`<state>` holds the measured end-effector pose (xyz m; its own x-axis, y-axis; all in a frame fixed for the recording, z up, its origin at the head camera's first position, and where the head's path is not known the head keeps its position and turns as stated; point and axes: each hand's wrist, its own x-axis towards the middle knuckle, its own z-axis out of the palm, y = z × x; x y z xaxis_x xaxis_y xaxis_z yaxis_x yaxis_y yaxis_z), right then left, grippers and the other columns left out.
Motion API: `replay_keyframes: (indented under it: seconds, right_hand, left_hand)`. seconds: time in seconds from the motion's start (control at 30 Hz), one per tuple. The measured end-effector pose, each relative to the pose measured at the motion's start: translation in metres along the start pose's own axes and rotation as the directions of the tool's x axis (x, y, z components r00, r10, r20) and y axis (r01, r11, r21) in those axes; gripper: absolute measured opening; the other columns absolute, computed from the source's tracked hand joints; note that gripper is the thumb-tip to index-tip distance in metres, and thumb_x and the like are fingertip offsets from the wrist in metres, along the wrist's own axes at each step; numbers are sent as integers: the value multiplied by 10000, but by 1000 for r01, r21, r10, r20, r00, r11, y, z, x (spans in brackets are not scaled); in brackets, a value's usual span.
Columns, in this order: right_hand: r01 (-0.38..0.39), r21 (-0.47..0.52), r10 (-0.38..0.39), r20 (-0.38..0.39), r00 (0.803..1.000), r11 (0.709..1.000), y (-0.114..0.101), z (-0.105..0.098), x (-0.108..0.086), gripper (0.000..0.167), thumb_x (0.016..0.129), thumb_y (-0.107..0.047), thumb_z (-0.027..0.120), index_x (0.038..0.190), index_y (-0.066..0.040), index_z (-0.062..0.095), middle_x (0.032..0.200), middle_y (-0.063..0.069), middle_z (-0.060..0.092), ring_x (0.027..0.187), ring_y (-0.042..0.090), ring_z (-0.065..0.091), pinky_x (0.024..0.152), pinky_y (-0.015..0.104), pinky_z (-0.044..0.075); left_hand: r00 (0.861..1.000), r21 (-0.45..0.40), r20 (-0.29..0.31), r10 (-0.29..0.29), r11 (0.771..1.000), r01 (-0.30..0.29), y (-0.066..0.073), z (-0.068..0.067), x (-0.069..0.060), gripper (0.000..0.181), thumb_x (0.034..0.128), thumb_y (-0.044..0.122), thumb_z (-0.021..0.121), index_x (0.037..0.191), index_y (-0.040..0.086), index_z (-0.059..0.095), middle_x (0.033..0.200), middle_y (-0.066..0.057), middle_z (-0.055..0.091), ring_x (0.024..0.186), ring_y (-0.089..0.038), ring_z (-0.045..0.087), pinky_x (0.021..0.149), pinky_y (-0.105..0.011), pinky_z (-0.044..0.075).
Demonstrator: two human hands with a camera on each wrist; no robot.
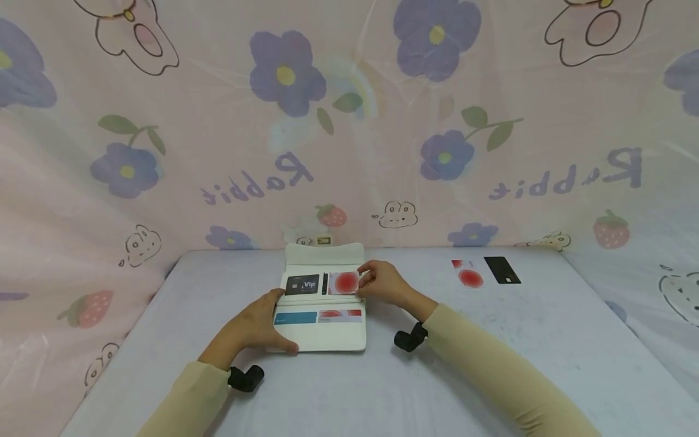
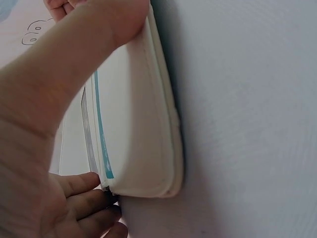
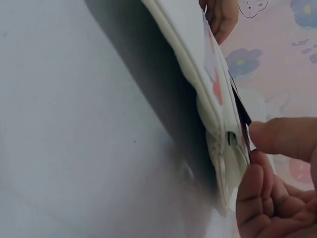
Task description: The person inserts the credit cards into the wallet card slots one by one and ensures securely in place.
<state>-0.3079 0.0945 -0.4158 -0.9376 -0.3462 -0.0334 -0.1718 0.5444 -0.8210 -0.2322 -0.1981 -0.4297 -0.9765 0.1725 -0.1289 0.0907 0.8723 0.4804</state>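
Note:
A white wallet (image 1: 327, 337) lies unfolded on the table, cards in its slots: a dark "Vip" card (image 1: 297, 285), a card with a red circle (image 1: 346, 282), a blue card (image 1: 295, 318) and a pink-patterned one (image 1: 340, 315). My left hand (image 1: 252, 328) grips the wallet's left side, thumb at the front corner; in the left wrist view its fingers (image 2: 89, 201) touch the wallet's (image 2: 143, 124) end. With thumb and fingertips my right hand (image 1: 386, 284) pinches the right edge of the red-circle card. The right wrist view shows that hand (image 3: 277, 173) holding a thin dark edge beside the wallet (image 3: 185, 29).
On the table (image 1: 491, 364) at the right, past my right hand, lie a white card with a red circle (image 1: 468, 274) and a black card (image 1: 502, 271). A patterned cloth (image 1: 360, 139) hangs behind the table's far edge.

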Motion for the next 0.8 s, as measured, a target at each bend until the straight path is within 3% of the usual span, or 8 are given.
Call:
replay_keyframes:
  seconds: [0.2,0.8]
  right_hand:
    - [3,-29,-3,-16,1000,1000,-2,1,0,481,746,-75,804,1176,-11,598,808,27,688,685,114,611,643,241,551]
    - [115,-143,-119,-16,993,983,-5,11,5,442,732,-103,818,1119,-16,624,769,-2,665,670,100,556,601,204,474]
  left_hand:
    - [1000,13,4,-3,1000,3,1,-2,0,1346,410,645,892,1460,33,314,1420,-148,484,1231,-289,511,1040,-553,419]
    - [1000,43,14,-10,999,9,3,-2,-1,1328,435,642,883,1460,22,308,1431,-164,472,1255,-302,499,1052,-548,411]
